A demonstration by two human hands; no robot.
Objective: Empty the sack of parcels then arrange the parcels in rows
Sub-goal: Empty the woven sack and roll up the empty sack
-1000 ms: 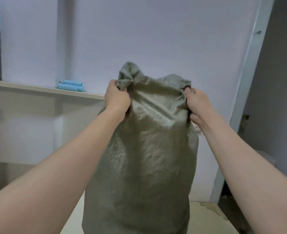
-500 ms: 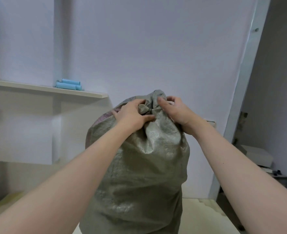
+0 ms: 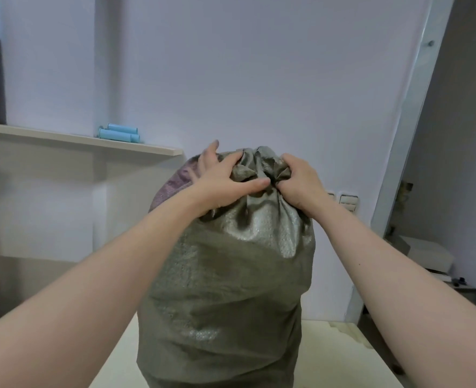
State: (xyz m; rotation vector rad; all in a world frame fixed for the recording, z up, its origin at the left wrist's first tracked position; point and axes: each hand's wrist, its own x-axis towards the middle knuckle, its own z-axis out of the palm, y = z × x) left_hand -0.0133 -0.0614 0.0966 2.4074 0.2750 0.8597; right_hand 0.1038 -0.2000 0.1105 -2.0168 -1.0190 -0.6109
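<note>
Fingers of the left hand lie spread over the sack top; the right hand curls round its bunched neck. The sack stands upright on the pale surface, midway between its side edges.

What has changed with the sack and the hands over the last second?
The top of the sack dropped lower as both hands moved inward from its upper corners to the bunched neck. The right hand grips that neck. The left hand gripped it too, then loosened, and now rests with fingers spread over the top. The blue rolls on the shelf stayed put.
</note>
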